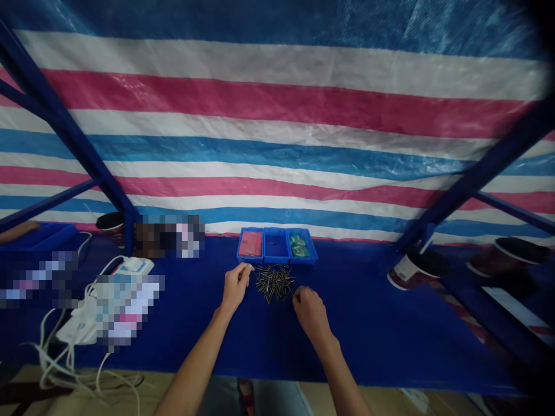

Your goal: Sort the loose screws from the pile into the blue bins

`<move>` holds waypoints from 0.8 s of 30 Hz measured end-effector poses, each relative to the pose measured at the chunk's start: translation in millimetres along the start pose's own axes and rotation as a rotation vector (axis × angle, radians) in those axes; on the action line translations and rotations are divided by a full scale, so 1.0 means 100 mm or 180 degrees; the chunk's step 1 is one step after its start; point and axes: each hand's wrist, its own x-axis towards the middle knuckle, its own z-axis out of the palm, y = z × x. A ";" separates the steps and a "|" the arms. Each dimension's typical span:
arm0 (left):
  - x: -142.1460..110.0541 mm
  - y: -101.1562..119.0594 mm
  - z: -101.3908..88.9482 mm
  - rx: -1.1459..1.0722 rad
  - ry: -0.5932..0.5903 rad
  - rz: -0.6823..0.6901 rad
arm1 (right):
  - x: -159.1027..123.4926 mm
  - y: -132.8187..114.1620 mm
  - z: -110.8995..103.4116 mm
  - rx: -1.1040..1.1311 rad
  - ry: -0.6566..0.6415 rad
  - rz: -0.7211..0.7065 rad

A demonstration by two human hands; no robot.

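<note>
A pile of thin, dark, brass-tinted metal pieces, like long screws (274,282), lies on the blue table between my hands. My left hand (235,284) is closed at the pile's left edge, fingertips pressed together just below the blue trays; anything inside them is too small to make out. At the right edge of the pile, my right hand (309,307) is also closed, its fingertips touching or beside the outermost pieces. Behind the pile stand three joined blue trays. The left tray (238,247) has pink packets, the middle tray (276,249) a tiny dark piece, the right tray (313,248) green-and-white packets.
White power strips (78,326) with tangled cables lie on the left. A dark-topped tub (405,273) stands on the right, another tub (113,231) at the back left. Blue frame posts (93,164) flank the table (368,329), with striped sheeting behind. Another person's hand (19,232) shows far left.
</note>
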 end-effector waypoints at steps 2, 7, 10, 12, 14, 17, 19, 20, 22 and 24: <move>0.00 0.01 0.00 -0.0004 -0.0020 -0.0003 | 0.02 -0.02 -0.03 -0.0074 -0.0104 0.0034; -0.01 0.04 0.01 -0.0015 -0.0072 0.0030 | 0.06 0.09 -0.06 0.0277 -0.0292 -0.0009; -0.02 0.05 0.01 0.0011 -0.0109 0.0065 | 0.04 0.20 -0.10 0.0626 -0.0346 0.0089; -0.02 0.05 0.01 0.0036 -0.0141 0.0107 | 0.02 0.23 -0.16 0.0825 -0.0313 0.0116; -0.03 0.05 0.01 0.0105 -0.0194 0.0198 | -0.02 0.22 -0.24 0.1016 -0.0244 0.0081; -0.05 0.06 0.01 0.0212 -0.0322 0.0345 | -0.10 0.11 -0.34 0.1287 -0.0179 -0.0041; -0.06 0.06 0.01 0.0269 -0.0422 0.0412 | -0.14 0.01 -0.37 0.1435 -0.0154 -0.0138; -0.06 0.06 0.01 0.0288 -0.0455 0.0434 | -0.15 -0.05 -0.38 0.1483 -0.0140 -0.0180; -0.07 0.06 0.00 0.0299 -0.0542 0.0473 | -0.16 -0.15 -0.35 0.1528 -0.0143 -0.0243; -0.07 0.06 0.00 0.0275 -0.0619 0.0504 | -0.15 -0.23 -0.31 0.1511 -0.0196 -0.0316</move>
